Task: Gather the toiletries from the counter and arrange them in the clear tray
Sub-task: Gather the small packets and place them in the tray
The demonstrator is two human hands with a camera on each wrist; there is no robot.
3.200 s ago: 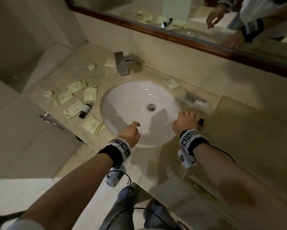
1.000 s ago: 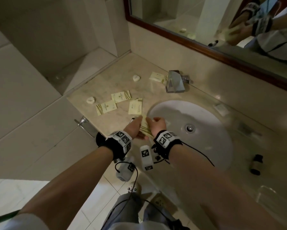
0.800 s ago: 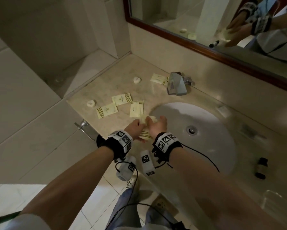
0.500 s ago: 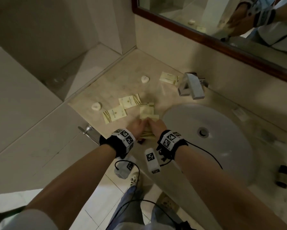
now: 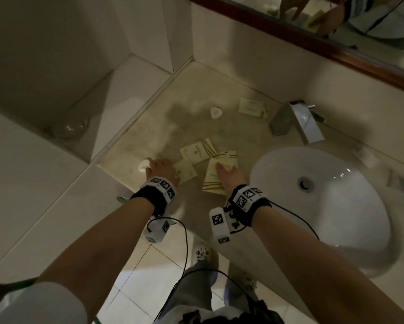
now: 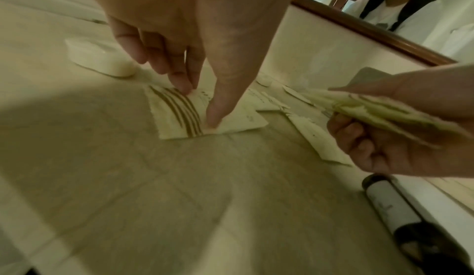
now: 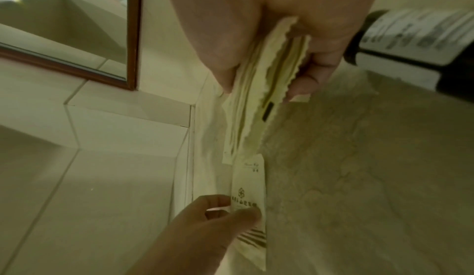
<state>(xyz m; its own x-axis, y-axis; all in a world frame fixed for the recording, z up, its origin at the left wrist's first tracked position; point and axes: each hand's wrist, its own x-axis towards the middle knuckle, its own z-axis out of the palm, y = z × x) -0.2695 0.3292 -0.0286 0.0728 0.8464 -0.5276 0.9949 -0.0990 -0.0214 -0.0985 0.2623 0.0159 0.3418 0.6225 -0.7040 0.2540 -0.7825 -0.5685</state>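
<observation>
Cream sachets with brown stripes lie on the beige counter (image 5: 149, 127) left of the sink. My right hand (image 5: 224, 166) grips a stack of sachets (image 7: 256, 105) between thumb and fingers, just above the counter. My left hand (image 6: 200, 107) pinches one striped sachet (image 6: 225, 121) that lies flat, thumb on top and fingertips at its far edge. Another sachet (image 5: 197, 150) lies beyond my hands, and one more sachet (image 5: 252, 107) sits near the faucet. A small dark bottle (image 6: 392, 206) with a white label lies by my right hand. I cannot make out the clear tray.
Two white soaps stay on the counter: one soap (image 5: 143, 165) by my left fingers, one heart-shaped soap (image 5: 216, 112) further back. The chrome faucet (image 5: 296, 121) and white sink (image 5: 350, 230) are to the right. A mirror (image 5: 313, 24) runs along the back wall; the counter's front edge is right below my wrists.
My hands were together at the stack. The left hand has moved left to a single sachet beside the soap, while the right hand still holds the stack. My view has shifted left.
</observation>
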